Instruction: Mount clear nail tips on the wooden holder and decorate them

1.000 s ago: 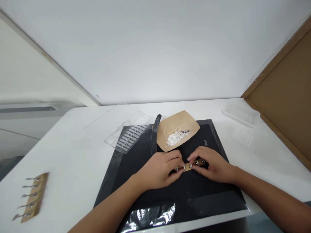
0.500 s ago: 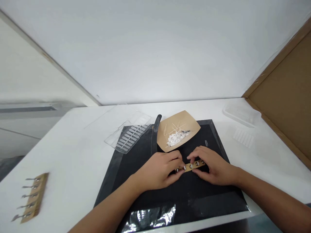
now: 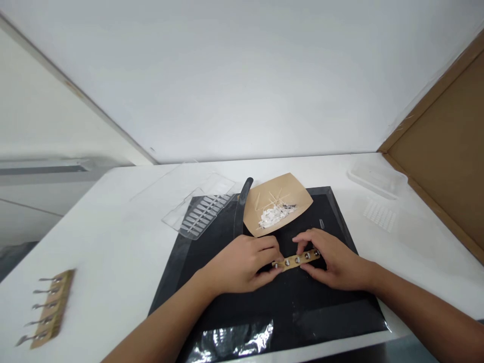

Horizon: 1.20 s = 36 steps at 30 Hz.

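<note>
A narrow wooden strip with several round metal pieces in a row lies over the black mat; small white bits show on the metal pieces. At its left end, my left hand pinches the strip between thumb and bent fingers. My right hand curls around the right part, thumb at the near edge and fingers at the far edge, with the index finger lifted. Behind the right hand lies a small clear nail tip.
Behind the hands stands a cardboard tray with white pieces and thin sticks. A dark curved nail file leans beside it. Clear cases with nail tips lie left. A second strip with upright stands is far left; a clear plastic box sits right.
My left hand has slid slightly left along the strip, uncovering another metal piece. My right hand stays nearly in place.
</note>
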Each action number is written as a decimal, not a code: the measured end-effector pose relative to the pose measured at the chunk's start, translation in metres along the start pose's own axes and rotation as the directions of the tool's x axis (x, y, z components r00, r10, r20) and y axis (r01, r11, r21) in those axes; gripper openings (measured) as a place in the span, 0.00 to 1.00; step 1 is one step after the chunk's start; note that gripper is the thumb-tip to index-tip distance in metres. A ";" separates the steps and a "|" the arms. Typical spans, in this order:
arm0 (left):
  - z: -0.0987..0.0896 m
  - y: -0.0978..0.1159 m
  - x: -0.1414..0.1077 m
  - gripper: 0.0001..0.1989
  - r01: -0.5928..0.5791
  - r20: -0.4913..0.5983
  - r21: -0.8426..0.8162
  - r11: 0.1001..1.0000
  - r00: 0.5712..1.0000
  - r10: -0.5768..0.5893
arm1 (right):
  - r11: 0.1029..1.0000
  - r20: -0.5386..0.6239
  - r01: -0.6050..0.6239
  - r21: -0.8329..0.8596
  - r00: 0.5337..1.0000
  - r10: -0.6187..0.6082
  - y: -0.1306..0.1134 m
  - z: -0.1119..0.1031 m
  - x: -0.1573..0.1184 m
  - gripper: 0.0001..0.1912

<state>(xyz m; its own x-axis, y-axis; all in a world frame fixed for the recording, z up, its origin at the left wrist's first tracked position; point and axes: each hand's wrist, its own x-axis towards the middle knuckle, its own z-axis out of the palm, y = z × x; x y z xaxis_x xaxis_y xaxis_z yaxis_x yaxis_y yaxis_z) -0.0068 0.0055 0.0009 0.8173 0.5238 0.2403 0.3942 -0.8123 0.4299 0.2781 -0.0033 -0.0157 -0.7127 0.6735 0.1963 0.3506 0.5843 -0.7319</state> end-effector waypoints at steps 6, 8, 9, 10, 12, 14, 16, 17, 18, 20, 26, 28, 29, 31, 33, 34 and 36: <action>-0.002 0.001 0.001 0.06 -0.024 -0.023 0.030 0.999 0.999 0.025 | 0.999 0.032 0.042 -0.030 0.999 -0.041 -0.002 -0.007 0.001 0.26; -0.004 0.003 0.002 0.09 -0.060 -0.057 0.058 0.996 0.996 0.064 | 0.998 0.043 0.065 -0.025 0.997 -0.064 -0.003 -0.015 0.000 0.27; -0.006 0.004 0.003 0.10 -0.086 -0.087 0.081 0.993 0.992 0.093 | 0.997 0.038 0.077 -0.018 0.996 -0.076 -0.003 -0.019 -0.001 0.28; -0.007 0.006 0.003 0.10 -0.113 -0.127 0.114 0.987 0.984 0.127 | 0.996 0.026 0.088 -0.011 0.996 -0.088 -0.003 -0.024 -0.002 0.30; -0.008 0.008 0.003 0.08 -0.155 -0.225 0.204 0.967 0.953 0.201 | 0.996 -0.042 0.088 -0.021 0.995 -0.089 0.000 -0.033 -0.004 0.30; -0.009 0.009 0.002 0.05 -0.160 -0.324 0.300 0.940 0.910 0.258 | 0.995 -0.170 0.029 -0.095 0.984 -0.045 0.006 -0.040 -0.005 0.25; -0.008 0.009 0.000 0.06 -0.138 -0.399 0.351 0.926 0.873 0.281 | 0.976 -0.279 -0.069 -0.208 0.960 0.008 0.014 -0.045 -0.006 0.16; -0.008 0.009 0.000 0.07 -0.123 -0.427 0.360 0.925 0.860 0.280 | 0.959 -0.304 -0.107 -0.261 0.952 0.024 0.018 -0.048 -0.006 0.13; -0.007 0.008 -0.001 0.08 -0.105 -0.449 0.363 0.926 0.851 0.273 | 0.945 -0.299 -0.127 -0.303 0.954 0.033 0.022 -0.051 -0.006 0.11; -0.005 0.007 -0.001 0.08 -0.077 -0.473 0.362 0.929 0.844 0.254 | 0.930 -0.261 -0.130 -0.344 0.964 0.038 0.031 -0.055 -0.007 0.11; 0.000 0.009 0.002 0.07 -0.048 -0.478 0.344 0.938 0.851 0.219 | 0.917 -0.118 -0.102 -0.386 0.991 0.060 0.041 -0.061 -0.009 0.12; 0.000 0.009 0.003 0.07 -0.034 -0.491 0.335 0.941 0.847 0.205 | 0.917 -0.104 -0.105 -0.385 0.992 0.070 0.041 -0.060 -0.010 0.11; 0.001 0.009 0.003 0.07 -0.025 -0.497 0.331 0.943 0.845 0.197 | 0.919 -0.105 -0.111 -0.378 0.991 0.077 0.042 -0.059 -0.010 0.11; 0.001 0.009 0.004 0.07 -0.004 -0.510 0.322 0.947 0.842 0.177 | 0.923 -0.118 -0.125 -0.364 0.989 0.088 0.044 -0.058 -0.010 0.10; 0.001 0.009 0.004 0.07 0.007 -0.522 0.315 0.949 0.837 0.167 | 0.924 -0.137 -0.137 -0.357 0.986 0.093 0.046 -0.056 -0.010 0.09; 0.001 0.009 0.004 0.07 0.010 -0.525 0.312 0.950 0.835 0.164 | 0.923 -0.145 -0.144 -0.357 0.985 0.097 0.046 -0.056 -0.010 0.09; 0.001 0.009 0.004 0.07 0.014 -0.527 0.305 0.952 0.835 0.157 | 0.920 -0.157 -0.155 -0.360 0.982 0.104 0.047 -0.055 -0.010 0.07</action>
<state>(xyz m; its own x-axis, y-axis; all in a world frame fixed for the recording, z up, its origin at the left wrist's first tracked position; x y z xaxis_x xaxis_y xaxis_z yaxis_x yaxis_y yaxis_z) 0.0004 0.0002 0.0052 0.5225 0.4454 0.7270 0.5148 -0.8446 0.1474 0.3349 0.0425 -0.0156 -0.5679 0.7932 0.2195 0.6518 0.5963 -0.4685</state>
